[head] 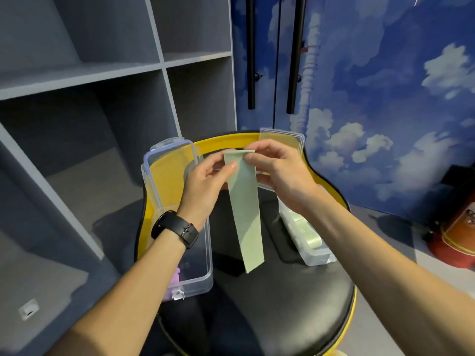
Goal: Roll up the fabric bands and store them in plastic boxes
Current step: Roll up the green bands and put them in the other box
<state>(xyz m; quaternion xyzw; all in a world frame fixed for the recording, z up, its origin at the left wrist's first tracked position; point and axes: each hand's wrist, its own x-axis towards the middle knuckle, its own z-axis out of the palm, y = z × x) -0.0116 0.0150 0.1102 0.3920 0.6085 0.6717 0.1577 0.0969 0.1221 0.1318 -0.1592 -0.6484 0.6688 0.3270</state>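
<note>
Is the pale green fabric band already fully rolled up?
No, the pale green fabric band hangs mostly unrolled below both hands, left hand and right hand, pinching only its folded top.

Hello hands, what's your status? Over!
Left hand and right hand pinch green band at its folded top. Band hangs unrolled. Open boxes either side. Nothing blocking.

grey shelving (102, 78), cloud-painted doors (385, 98), black-and-yellow stool (295, 291)

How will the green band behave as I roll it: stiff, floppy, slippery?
Probably floppy: the green band hangs limp from where the left hand and right hand pinch its folded top. Likely light, since fingertips alone hold it. It looks smooth, so the roll may loosen if released.
</note>
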